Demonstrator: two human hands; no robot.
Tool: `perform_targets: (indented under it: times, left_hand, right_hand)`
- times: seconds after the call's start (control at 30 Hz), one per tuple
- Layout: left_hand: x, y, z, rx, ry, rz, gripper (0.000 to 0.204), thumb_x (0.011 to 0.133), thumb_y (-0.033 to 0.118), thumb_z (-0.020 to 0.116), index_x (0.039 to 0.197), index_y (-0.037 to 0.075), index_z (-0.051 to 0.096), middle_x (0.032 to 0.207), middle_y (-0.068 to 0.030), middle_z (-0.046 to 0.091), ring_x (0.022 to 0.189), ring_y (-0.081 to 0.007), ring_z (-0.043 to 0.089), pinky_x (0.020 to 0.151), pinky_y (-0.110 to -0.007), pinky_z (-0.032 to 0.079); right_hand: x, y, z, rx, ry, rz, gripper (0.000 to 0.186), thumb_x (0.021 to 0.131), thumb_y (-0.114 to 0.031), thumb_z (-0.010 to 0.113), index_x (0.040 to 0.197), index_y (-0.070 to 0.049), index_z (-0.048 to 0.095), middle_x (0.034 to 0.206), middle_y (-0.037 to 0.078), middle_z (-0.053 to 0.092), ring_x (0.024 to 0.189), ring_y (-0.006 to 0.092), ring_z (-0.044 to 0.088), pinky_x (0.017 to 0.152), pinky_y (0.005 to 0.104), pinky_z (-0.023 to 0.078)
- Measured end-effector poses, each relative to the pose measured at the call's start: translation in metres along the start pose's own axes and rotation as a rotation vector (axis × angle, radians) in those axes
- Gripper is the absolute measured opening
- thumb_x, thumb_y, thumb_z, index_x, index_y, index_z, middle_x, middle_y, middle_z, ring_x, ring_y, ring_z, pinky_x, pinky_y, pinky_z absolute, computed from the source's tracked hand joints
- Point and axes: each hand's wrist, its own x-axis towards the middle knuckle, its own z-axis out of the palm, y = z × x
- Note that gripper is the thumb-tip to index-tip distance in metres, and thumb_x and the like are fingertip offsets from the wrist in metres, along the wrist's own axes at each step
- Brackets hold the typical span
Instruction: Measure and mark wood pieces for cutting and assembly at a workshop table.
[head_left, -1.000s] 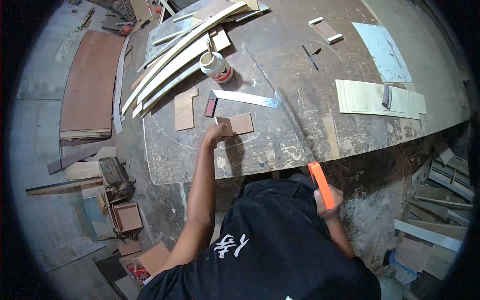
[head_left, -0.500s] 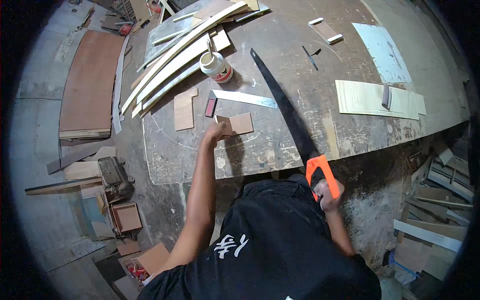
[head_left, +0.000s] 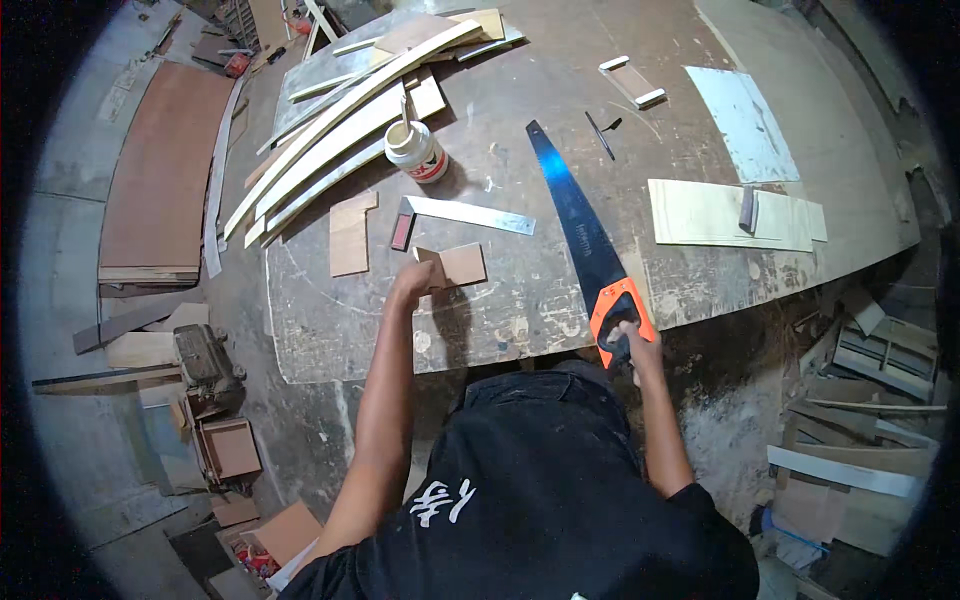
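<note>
My right hand [head_left: 640, 345] is closed around the orange handle of a handsaw [head_left: 580, 225]. The saw's broad dark blade lies over the table edge and points away from me, its face catching blue light. Over the table, my left hand [head_left: 416, 280] pinches a small brown wooden board [head_left: 464, 265], with a short piece standing up at its left end; my fingers partly hide where they meet. Just beyond them lies a try square [head_left: 470, 213] with a reddish stock. Left of that is a notched wooden piece [head_left: 349, 236].
A white glue jar [head_left: 416, 155] with a brush in it stands beside stacked wooden strips [head_left: 340, 140]. Pale boards [head_left: 705, 215], a dark pen [head_left: 600, 133], a small frame-like piece [head_left: 632, 82] and a whitish sheet [head_left: 742, 122] lie to the right. Offcuts [head_left: 850, 460] are piled below right.
The saw has rolled in my right hand, so its blade now shows its broad face. My left hand keeps its hold on the small board. The whole view has shifted slightly.
</note>
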Motion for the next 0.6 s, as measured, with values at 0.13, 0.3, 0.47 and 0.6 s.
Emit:
perform_targets:
  times: [0.13,0.3,0.47,0.6]
  left_hand:
    - [-0.011,0.009,0.008,0.052,0.019,0.092,0.033,0.083,0.014,0.051,0.105,-0.009,0.058,0.090,-0.0153,0.063,0.077,-0.0249,0.066,0.059,-0.035,0.055]
    - [0.023,-0.031,-0.027,0.292,0.196,0.080,0.036,0.079,0.017,0.053,0.100,-0.011,0.059,0.088,-0.0176,0.064,0.076,-0.0271,0.064,0.061,-0.039,0.053]
    - [-0.019,0.018,0.008,0.338,0.159,0.046,0.036,0.078,0.018,0.053,0.100,-0.011,0.058,0.087,-0.0171,0.063,0.077,-0.0256,0.063,0.062,-0.040,0.050]
    - [0.002,-0.009,-0.002,0.258,0.180,0.113,0.037,0.084,0.026,0.054,0.097,-0.007,0.061,0.085,-0.0122,0.063,0.073,-0.0223,0.060,0.061,-0.039,0.047]
  right_hand:
    - [-0.004,-0.029,-0.025,-0.369,-0.049,0.317,0.049,0.075,-0.021,0.072,0.116,-0.005,0.052,0.096,0.012,0.061,0.063,0.0196,0.064,0.047,0.0362,0.054]
    - [0.024,-0.076,-0.013,-0.893,-0.366,0.421,0.050,0.069,-0.036,0.078,0.095,0.001,0.059,0.090,0.023,0.065,0.077,0.0269,0.068,0.052,0.0385,0.054]
    - [0.102,-0.122,0.025,-1.212,-0.149,-0.292,0.051,0.076,-0.037,0.068,0.110,-0.001,0.057,0.104,0.022,0.062,0.099,0.0388,0.059,0.086,0.0468,0.046]
    - [0.192,-0.145,0.091,-1.150,0.187,-0.540,0.042,0.086,-0.024,0.053,0.121,-0.001,0.051,0.122,0.024,0.053,0.114,0.0404,0.050,0.093,0.0467,0.043]
